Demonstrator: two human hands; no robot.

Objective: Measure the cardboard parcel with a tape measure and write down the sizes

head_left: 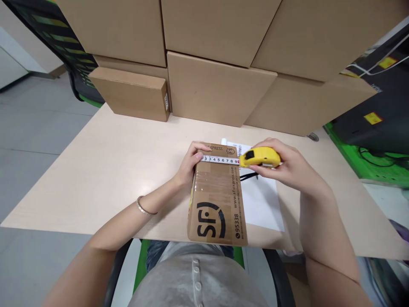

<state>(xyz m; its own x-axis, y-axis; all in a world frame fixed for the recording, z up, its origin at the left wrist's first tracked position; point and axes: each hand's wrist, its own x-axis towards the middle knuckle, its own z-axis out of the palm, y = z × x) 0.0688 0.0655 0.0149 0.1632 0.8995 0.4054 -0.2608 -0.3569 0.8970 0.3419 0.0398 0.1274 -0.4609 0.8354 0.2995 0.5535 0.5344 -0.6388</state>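
A small brown cardboard parcel (217, 196) with black print lies on the table's near edge in front of me. My left hand (189, 164) pinches the end of a white tape blade (220, 160) against the parcel's far left corner. My right hand (287, 166) grips the yellow tape measure case (260, 157) just past the parcel's right side. The blade stretches across the parcel's top, with its numbers showing.
A white sheet of paper (262, 200) with a black pen lies under and right of the parcel. Large cardboard boxes (220, 87) are stacked along the far side of the light wooden table (111, 170). Green and black equipment stands at the right.
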